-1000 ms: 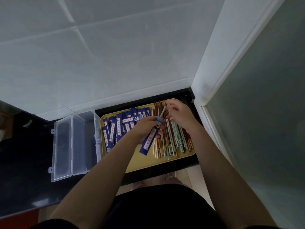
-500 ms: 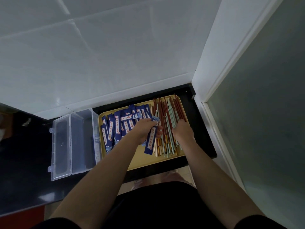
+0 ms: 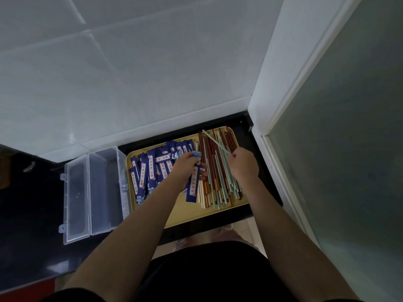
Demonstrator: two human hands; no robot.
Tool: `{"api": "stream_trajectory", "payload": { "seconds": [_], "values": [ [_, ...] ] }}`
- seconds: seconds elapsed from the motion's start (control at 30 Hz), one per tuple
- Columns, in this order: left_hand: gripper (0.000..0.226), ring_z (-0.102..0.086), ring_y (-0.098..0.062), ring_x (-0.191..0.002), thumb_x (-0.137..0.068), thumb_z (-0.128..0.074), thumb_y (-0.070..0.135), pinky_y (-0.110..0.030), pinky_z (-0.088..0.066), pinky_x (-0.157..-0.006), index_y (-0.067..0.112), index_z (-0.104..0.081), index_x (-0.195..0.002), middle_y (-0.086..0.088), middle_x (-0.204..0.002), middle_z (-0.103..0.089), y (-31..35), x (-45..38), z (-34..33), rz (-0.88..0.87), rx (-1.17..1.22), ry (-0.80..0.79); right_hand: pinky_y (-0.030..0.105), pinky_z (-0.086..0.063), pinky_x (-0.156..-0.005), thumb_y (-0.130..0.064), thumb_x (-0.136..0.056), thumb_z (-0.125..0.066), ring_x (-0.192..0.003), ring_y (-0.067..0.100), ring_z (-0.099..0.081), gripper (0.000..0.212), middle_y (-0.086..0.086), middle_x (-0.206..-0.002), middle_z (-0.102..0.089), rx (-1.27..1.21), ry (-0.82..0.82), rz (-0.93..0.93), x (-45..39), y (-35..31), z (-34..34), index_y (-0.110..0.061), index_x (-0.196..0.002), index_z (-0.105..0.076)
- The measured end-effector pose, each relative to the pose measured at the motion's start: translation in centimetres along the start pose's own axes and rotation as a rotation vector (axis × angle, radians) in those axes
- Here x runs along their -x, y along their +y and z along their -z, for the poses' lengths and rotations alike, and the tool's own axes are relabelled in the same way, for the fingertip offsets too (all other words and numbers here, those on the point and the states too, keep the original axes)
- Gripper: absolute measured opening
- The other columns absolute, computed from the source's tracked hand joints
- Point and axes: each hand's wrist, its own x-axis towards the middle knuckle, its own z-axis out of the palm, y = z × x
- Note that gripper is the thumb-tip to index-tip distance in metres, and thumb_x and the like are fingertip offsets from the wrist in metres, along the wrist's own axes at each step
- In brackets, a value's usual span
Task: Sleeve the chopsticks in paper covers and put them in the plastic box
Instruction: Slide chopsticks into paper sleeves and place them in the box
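Now, step: we are pairing one chopstick [image 3: 214, 141] with a cover [image 3: 193, 185] over the tray [image 3: 185, 214].
Hands: left hand [image 3: 187, 165] pinches the cover; right hand [image 3: 243, 163] grips the pale chopstick, lifted off the pile [image 3: 218, 171].
Next: we must line its tip up with the cover's mouth (a narrow target).
Box [image 3: 93, 192]: open, seemingly empty, on the worktop [image 3: 28, 214].
Change: half a second ago the right hand lay on the pile.

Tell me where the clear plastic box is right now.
In the head view, the plastic box sits open on the dark counter, touching the yellow tray's left edge.
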Motion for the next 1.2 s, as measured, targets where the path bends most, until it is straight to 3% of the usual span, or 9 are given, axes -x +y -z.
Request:
{"api": "stream_trajectory", "payload": {
  "seconds": [0.17,0.3,0.43,0.63,0.97,1.2],
  "values": [
    [0.013,-0.057,-0.022,-0.058,-0.099,-0.045,0.012,-0.034,-0.049,-0.061,0.008,-0.056,-0.094,-0.01,-0.067,-0.062,0.1,0.6,0.4,0.007,0.043,0.091,0.021,-0.044,-0.061,-0.028,-0.097,-0.064,-0.07,0.003,-0.058,0.01,-0.011,-0.079,-0.06,-0.238,0.125,0.177,0.6,-2.9,3.8,-0.018,-0.095,-0.063],
    [0.024,-0.048,-0.021,-0.05,-0.095,-0.045,0.02,-0.03,-0.041,-0.051,0.007,-0.06,-0.083,-0.007,-0.06,-0.058,0.1,1.0,1.1,0.001,0.041,0.105,0.022,-0.053,-0.065,-0.029,-0.095,-0.068,-0.067,0.009,-0.063,0.013,-0.004,-0.078,-0.066,-0.558,0.184,0.253,1.3,-5.6,6.2,-0.017,-0.092,-0.066],
    [0.027,-0.046,-0.019,-0.052,-0.097,-0.038,0.02,-0.029,-0.038,-0.053,0.008,-0.055,-0.079,-0.011,-0.069,-0.056,0.2,1.2,1.8,-0.011,0.024,0.127,0.024,-0.052,-0.051,-0.024,-0.097,-0.065,-0.049,0.008,-0.058,0.019,0.004,-0.071,-0.065,-0.771,0.174,0.258,1.7,-7.3,7.5,-0.006,-0.09,-0.065],
    [0.036,-0.043,-0.017,-0.043,-0.099,-0.032,0.02,-0.027,-0.036,-0.045,0.008,-0.055,-0.073,-0.013,-0.068,-0.05,0.4,1.2,2.8,-0.049,-0.089,0.123,0.024,-0.05,-0.048,-0.022,-0.098,-0.064,-0.044,0.012,-0.058,0.022,0.0,-0.063,-0.064,-0.783,0.181,0.287,1.5,-8.6,8.1,-0.009,-0.081,-0.06],
    [0.029,-0.043,-0.014,-0.041,-0.093,-0.038,0.013,-0.021,-0.036,-0.039,0.008,-0.052,-0.068,-0.008,-0.06,-0.053,0.9,1.5,3.8,-0.044,-0.089,0.106,0.017,-0.048,-0.049,-0.025,-0.099,-0.063,-0.044,0.004,-0.056,0.021,0.001,-0.066,-0.063,-0.664,0.195,0.33,1.5,-9.3,6.8,-0.011,-0.084,-0.059],
    [0.031,-0.042,-0.015,-0.041,-0.095,-0.036,0.017,-0.024,-0.036,-0.042,0.01,-0.053,-0.07,-0.009,-0.062,-0.054,1.6,1.9,4.3,-0.108,-0.103,0.09,0.025,-0.055,-0.056,-0.028,-0.097,-0.065,-0.049,0.008,-0.06,0.021,0.001,-0.069,-0.066,-0.603,0.153,0.347,1.3,-10.0,5.9,-0.011,-0.085,-0.064]
  ]
}}
